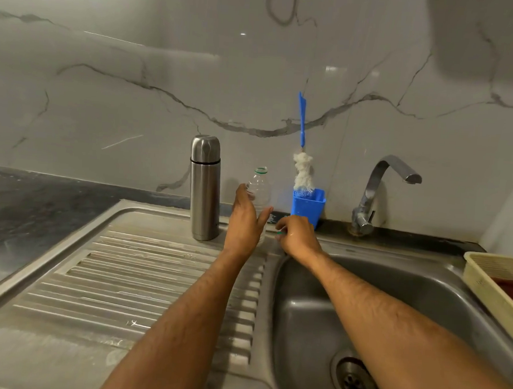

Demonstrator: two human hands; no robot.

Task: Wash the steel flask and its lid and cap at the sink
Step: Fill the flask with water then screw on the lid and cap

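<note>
The steel flask (205, 188) stands upright at the back of the ribbed drainboard (142, 277), its cap screwed on. Just to its right my left hand (245, 223) wraps around a clear plastic bottle (259, 191) with an open neck and a green ring. My right hand (296, 236) rests on the sink's back rim beside that bottle, fingers curled around a small green object that looks like the bottle's cap. The flask's inner lid is hidden under its cap.
A blue holder (308, 206) with a blue-handled bottle brush (302, 167) stands against the marble wall. The tap (378, 189) arches over the steel basin (332, 304), whose drain (355, 380) lies at the bottom. A cream tray (493, 287) sits at the right edge.
</note>
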